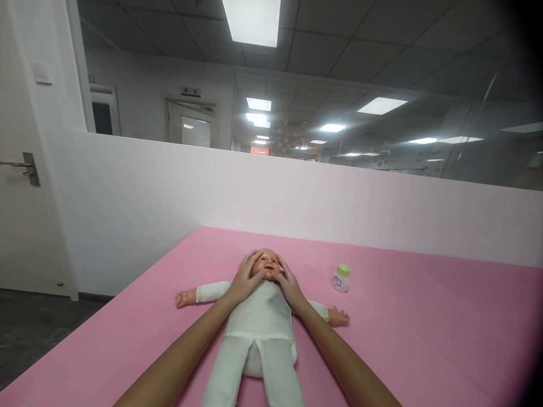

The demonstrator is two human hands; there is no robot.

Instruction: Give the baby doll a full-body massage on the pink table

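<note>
A baby doll (263, 316) with a white cloth body lies on its back, its arms stretched out to both sides. Its hard plastic head (268, 261) faces up between my two hands. My left hand (246, 277) rests along the left side of the head, fingers extended and thumb by the chin. On the opposite cheek lies my right hand (289, 281), its fingers also stretched out and its thumb near the mouth. Both palms partly cover the sides of the doll's face. Right of the doll stands a small clear jar (340, 281) with a green lid.
The doll and jar are on a pink padded table (407, 316). A low white wall (297, 192) with glass above it borders the far side. At the left are a door with a metal handle (29, 168) and a dark floor (29, 322).
</note>
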